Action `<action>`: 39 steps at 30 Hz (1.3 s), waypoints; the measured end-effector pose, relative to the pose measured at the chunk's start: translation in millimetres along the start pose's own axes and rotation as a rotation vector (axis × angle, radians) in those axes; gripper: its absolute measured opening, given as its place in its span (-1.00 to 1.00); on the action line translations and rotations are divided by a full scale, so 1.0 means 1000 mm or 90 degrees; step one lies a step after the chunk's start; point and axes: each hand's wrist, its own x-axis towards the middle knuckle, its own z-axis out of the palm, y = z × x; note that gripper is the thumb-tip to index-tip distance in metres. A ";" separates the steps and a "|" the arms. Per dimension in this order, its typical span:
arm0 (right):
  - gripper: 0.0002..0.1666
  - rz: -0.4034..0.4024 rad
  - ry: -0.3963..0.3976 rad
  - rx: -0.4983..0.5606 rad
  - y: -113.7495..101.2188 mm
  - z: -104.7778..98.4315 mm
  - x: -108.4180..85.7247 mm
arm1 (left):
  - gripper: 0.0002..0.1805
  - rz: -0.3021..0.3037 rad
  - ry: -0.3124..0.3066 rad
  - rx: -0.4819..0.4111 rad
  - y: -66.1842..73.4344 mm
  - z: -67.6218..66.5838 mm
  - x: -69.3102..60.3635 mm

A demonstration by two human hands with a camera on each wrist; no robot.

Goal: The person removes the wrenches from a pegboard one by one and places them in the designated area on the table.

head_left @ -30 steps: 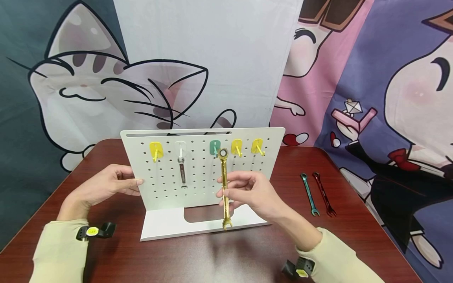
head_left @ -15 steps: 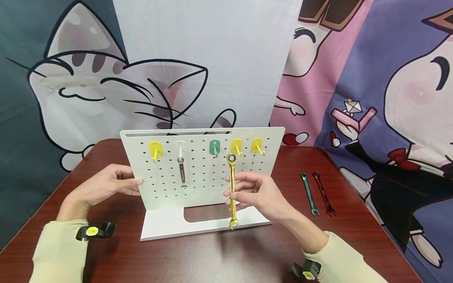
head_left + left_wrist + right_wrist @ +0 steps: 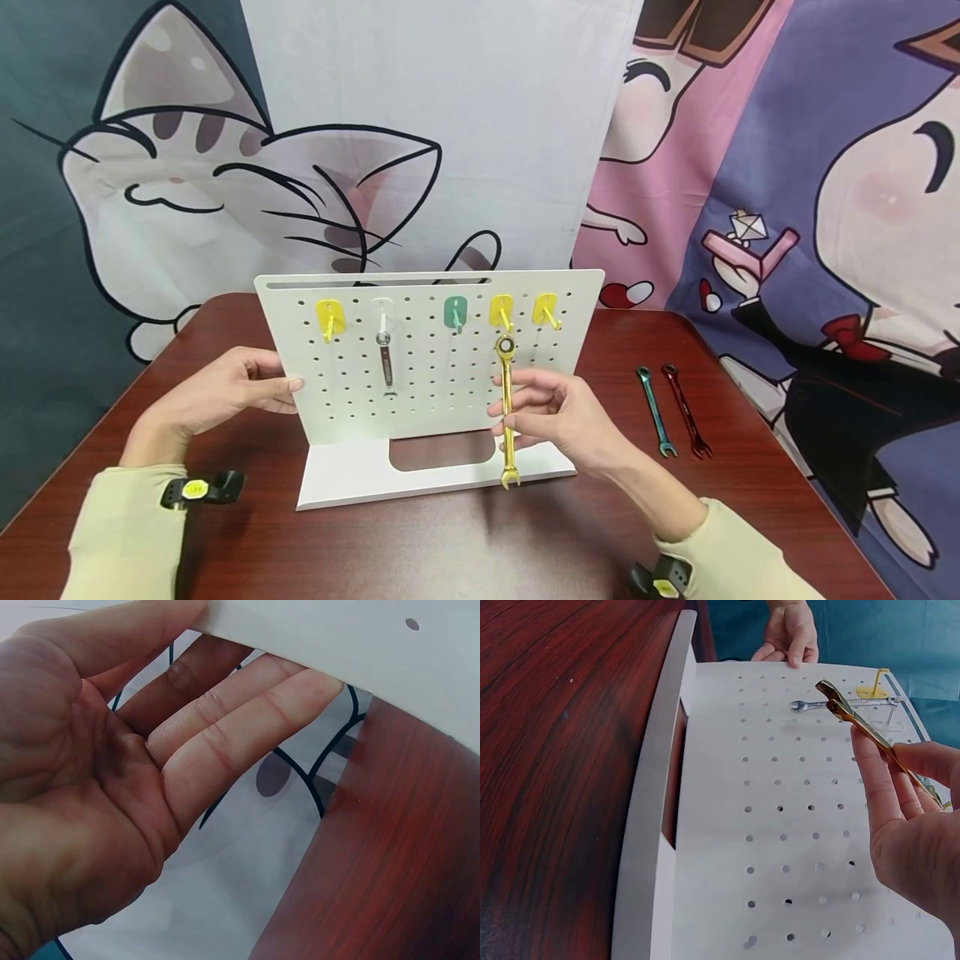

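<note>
My right hand (image 3: 562,417) pinches a gold combination wrench (image 3: 507,408) between thumb and fingers. The wrench stands nearly upright in front of the white pegboard (image 3: 435,392), ring end up and apart from the hooks. At the board's left edge, my left hand (image 3: 240,387) holds on, thumb in front and fingers behind, as the left wrist view of that hand (image 3: 150,742) shows. A small silver wrench (image 3: 386,365) hangs from a clear hook (image 3: 382,315). The other hooks are a green hook (image 3: 455,312) and several yellow ones, among them the middle yellow hook (image 3: 502,312).
On the table (image 3: 420,550), right of the board, lie a teal wrench (image 3: 657,412) and a dark red wrench (image 3: 687,410), side by side. The board's flat base (image 3: 345,479) has a cutout in it. A cartoon-printed cloth (image 3: 480,150) hangs behind.
My right hand has moved the gold wrench rightward and slightly down, away from the green hook to below the middle yellow hook. The left hand has stayed on the board's edge.
</note>
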 end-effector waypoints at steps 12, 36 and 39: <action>-0.32 0.021 0.011 -0.006 0.010 -0.016 -0.004 | -0.58 -0.008 0.018 0.007 0.003 0.001 0.001; -0.38 0.070 0.048 -0.030 0.026 -0.054 -0.019 | -0.59 0.000 0.011 0.012 0.001 0.000 0.000; -0.39 0.068 0.052 -0.024 0.028 -0.057 -0.021 | -0.59 -0.005 0.013 0.014 0.001 0.001 0.000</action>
